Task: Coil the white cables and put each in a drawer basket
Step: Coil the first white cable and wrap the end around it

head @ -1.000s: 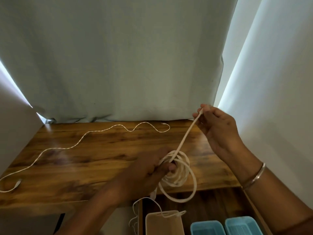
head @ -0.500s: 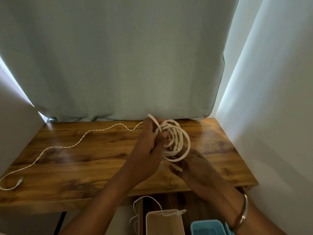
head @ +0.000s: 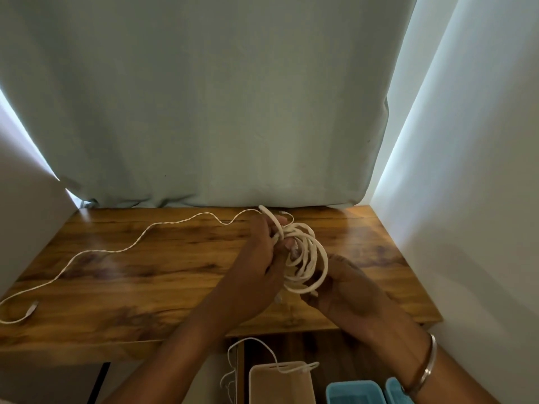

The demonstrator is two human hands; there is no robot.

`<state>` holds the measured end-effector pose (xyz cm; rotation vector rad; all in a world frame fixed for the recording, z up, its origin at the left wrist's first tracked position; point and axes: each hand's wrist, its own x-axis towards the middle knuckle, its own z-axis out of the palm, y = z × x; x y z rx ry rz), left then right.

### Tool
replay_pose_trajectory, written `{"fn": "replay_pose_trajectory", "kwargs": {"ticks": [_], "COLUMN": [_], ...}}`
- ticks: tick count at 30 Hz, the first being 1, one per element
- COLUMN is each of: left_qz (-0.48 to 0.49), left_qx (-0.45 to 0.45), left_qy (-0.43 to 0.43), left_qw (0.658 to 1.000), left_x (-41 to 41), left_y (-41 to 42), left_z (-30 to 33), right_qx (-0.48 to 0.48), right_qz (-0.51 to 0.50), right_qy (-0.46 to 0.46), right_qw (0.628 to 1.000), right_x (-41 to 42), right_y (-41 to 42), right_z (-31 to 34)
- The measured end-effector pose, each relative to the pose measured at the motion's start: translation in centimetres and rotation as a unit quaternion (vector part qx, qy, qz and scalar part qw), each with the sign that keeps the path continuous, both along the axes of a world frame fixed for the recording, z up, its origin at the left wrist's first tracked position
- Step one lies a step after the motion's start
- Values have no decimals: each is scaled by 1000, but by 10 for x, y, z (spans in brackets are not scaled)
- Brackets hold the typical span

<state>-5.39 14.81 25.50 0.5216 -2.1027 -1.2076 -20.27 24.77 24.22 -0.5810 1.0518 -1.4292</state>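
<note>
Left hand (head: 256,266): clenched around the coiled cable (head: 303,258), lifted above the table (head: 145,287).
Right hand (head: 347,290): now beneath the coil, cupping its lower loops, no longer pulling slack.
Meaning: winding looks finished; beige basket (head: 280,383) waits below the grip.
Beyond: second cable (head: 131,249) lies uncoiled, leftward.

Left hand (head: 256,266): forearm enters from the lower left, rising diagonally; back of hand faces the camera; fingers (head: 281,225) curled and closed around the coiled white cable (head: 306,258), pinching its upper loops. Right hand (head: 347,293): forearm enters from the lower right; hand sits just below and right of the left, fingers cupped under the coil's lower edge, touching it. Right wrist: plain metal bangle (head: 423,371).
</note>
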Motion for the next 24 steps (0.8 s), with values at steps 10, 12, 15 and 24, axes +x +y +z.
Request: {"fn": "replay_pose_trajectory", "kwargs": {"ticks": [10, 12, 15, 24], "left_qz": [24, 49, 67, 48], "left_qx": [38, 34, 79, 179], "left_qy": [-22, -19, 6, 24], "left_qw": [999, 998, 995, 982], "left_x": [-1, -3, -5, -5], "left_y": [-15, -18, -19, -20], "left_z": [-2, -5, -2, 0], "right_qx": [31, 14, -29, -229], "right_qz": [-28, -39, -78, -167], "right_qy": [84, 210, 334, 690], "right_qw": [996, 977, 939, 667], "right_x": [-2, -1, -3, -12], "right_y": [3, 2, -4, -11], "right_z": [22, 34, 41, 9]}}
